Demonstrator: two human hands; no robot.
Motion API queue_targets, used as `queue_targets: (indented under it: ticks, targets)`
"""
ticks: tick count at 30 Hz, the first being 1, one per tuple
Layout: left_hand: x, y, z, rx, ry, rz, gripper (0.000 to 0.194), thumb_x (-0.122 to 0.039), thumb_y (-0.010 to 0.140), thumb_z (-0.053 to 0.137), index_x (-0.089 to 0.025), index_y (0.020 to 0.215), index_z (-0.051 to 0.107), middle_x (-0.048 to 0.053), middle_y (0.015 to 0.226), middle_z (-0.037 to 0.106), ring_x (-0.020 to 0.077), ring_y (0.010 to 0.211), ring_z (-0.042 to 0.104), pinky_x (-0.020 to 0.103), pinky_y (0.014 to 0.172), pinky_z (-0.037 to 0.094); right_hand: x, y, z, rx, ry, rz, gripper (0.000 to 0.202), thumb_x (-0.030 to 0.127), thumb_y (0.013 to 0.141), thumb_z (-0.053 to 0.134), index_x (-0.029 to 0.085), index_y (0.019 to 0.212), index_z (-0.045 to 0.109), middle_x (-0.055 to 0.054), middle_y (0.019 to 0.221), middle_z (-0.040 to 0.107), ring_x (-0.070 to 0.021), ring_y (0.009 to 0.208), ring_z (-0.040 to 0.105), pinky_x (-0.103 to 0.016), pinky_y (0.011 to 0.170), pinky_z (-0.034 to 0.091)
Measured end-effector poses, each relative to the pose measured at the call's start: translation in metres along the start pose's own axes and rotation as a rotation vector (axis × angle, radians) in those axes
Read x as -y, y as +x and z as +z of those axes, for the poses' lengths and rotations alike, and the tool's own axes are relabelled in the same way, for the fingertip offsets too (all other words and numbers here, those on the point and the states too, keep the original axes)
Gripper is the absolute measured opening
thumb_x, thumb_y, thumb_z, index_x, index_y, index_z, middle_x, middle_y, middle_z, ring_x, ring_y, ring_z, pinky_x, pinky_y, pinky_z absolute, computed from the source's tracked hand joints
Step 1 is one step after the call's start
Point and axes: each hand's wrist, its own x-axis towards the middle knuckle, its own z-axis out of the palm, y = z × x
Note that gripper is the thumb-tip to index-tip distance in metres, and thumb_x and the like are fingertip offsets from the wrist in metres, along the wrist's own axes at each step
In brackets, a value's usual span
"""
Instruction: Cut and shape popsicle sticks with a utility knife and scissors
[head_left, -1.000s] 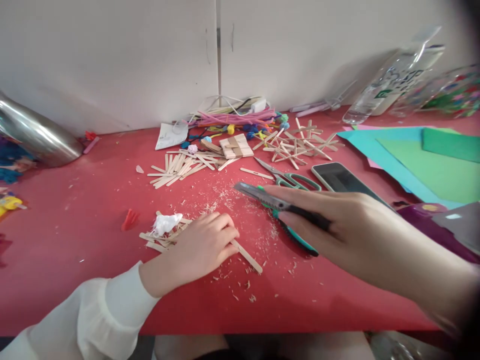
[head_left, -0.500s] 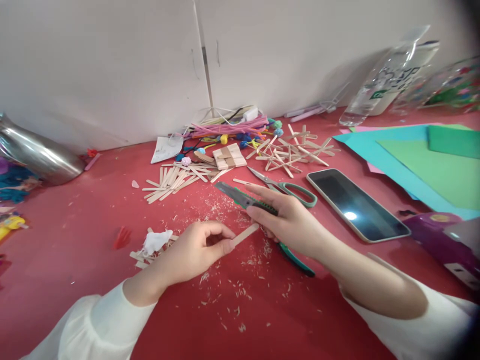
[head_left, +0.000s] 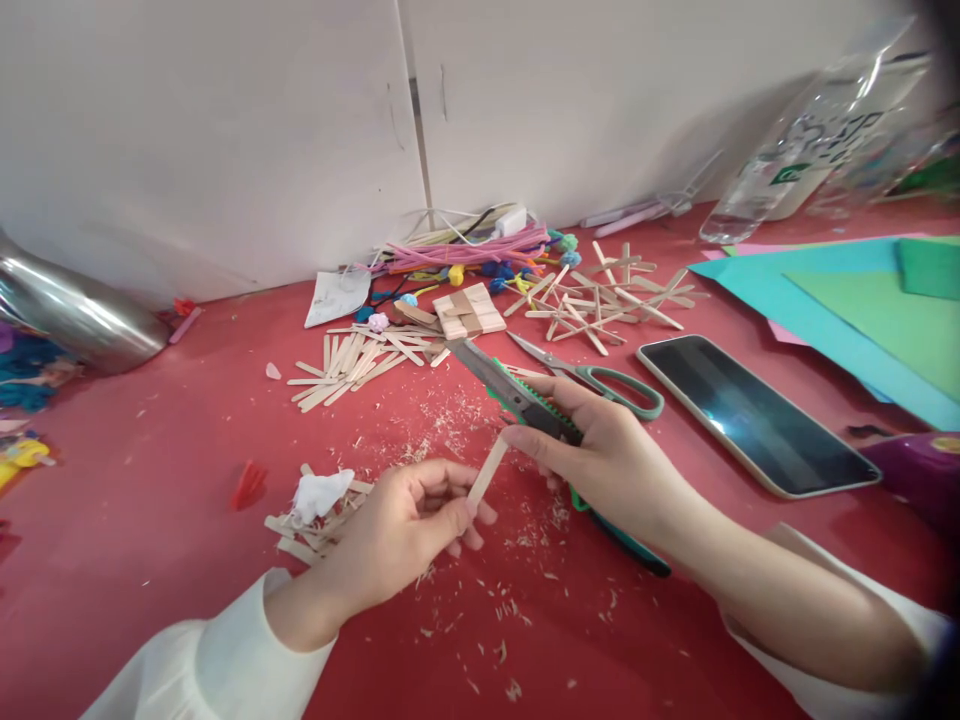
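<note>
Probably we handle a light, stiff but breakable stick (head_left: 489, 470), best held near its end, as our left hand (head_left: 412, 518) pinches it, our right hand (head_left: 611, 455) gripping a knife (head_left: 516, 398).

Near the centre, pale matt wood is shown by the narrow flat stick (head_left: 489, 472), and dull grey metal by the long straight knife blade (head_left: 478, 370). A polished sheen is carried by the silver cylindrical metal bottle (head_left: 86, 315) at nine o'clock. Light is reflected at three o'clock by the glossy black rectangular phone screen (head_left: 765, 420). Clear, shiny plastic is seen in the transparent bottle (head_left: 756, 190) at two o'clock. The red table (head_left: 172, 480) is smoothly finished.
</note>
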Motion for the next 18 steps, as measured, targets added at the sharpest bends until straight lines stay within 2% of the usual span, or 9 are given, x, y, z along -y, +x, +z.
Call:
queue_targets:
  ticks: [3, 5, 8, 10, 13, 18]
  targets:
    - [0.003, 0.003, -0.002, -0.128, -0.01, -0.006, 0.018, -0.028, 0.08, 0.056, -0.016, 0.093, 0.06, 0.005, 0.08, 0.068, 0.0103, 0.058, 0.059, 0.021, 0.05, 0.043, 0.002, -0.005, -0.004, -0.076, -0.108, -0.152, 0.034, 0.035, 0.081, 0.055, 0.019, 0.111, 0.053, -0.001, 0.075, 0.063, -0.0127, 0.058, 0.056, -0.024, 0.049, 0.046]
    - [0.001, 0.004, -0.004, -0.189, 0.015, 0.007, 0.016, -0.029, 0.08, 0.056, -0.017, 0.09, 0.061, 0.004, 0.076, 0.068, 0.0095, 0.056, 0.056, 0.02, 0.048, 0.041, 0.002, -0.009, -0.007, -0.092, -0.196, -0.26, 0.032, 0.03, 0.083, 0.052, 0.02, 0.113, 0.052, -0.003, 0.087, 0.066, -0.0142, 0.067, 0.06, -0.024, 0.055, 0.049]
    - [-0.003, 0.004, -0.008, -0.241, 0.03, 0.038, 0.015, -0.029, 0.08, 0.055, -0.016, 0.085, 0.062, 0.003, 0.07, 0.066, 0.0082, 0.052, 0.052, 0.019, 0.047, 0.039, 0.001, -0.013, -0.009, -0.062, -0.327, -0.392, 0.028, 0.023, 0.084, 0.049, 0.02, 0.111, 0.052, -0.002, 0.082, 0.066, -0.0125, 0.062, 0.06, -0.022, 0.052, 0.048]
    - [-0.004, 0.004, -0.01, -0.265, -0.012, 0.043, 0.014, -0.029, 0.08, 0.055, -0.016, 0.083, 0.061, 0.003, 0.074, 0.067, 0.0075, 0.051, 0.051, 0.019, 0.047, 0.04, 0.001, -0.014, -0.008, -0.031, -0.375, -0.455, 0.023, 0.021, 0.083, 0.048, 0.019, 0.105, 0.053, -0.001, 0.077, 0.065, -0.0113, 0.058, 0.059, -0.02, 0.049, 0.047]
    - [-0.002, 0.006, -0.01, -0.294, -0.124, 0.054, 0.016, -0.031, 0.08, 0.055, -0.016, 0.08, 0.057, 0.005, 0.081, 0.068, 0.0073, 0.051, 0.05, 0.02, 0.047, 0.041, 0.001, -0.016, -0.005, 0.01, -0.465, -0.538, 0.02, 0.017, 0.084, 0.046, 0.019, 0.101, 0.054, -0.002, 0.08, 0.064, -0.0126, 0.062, 0.062, -0.022, 0.051, 0.049]
    - [0.0, 0.006, -0.01, -0.334, -0.203, 0.085, 0.014, -0.029, 0.08, 0.053, -0.016, 0.075, 0.052, -0.003, 0.05, 0.056, 0.008, 0.045, 0.05, 0.019, 0.044, 0.041, 0.003, -0.021, -0.001, 0.026, -0.628, -0.632, 0.024, 0.022, 0.087, 0.043, 0.018, 0.107, 0.056, -0.007, 0.084, 0.065, -0.0164, 0.062, 0.064, -0.027, 0.05, 0.052]
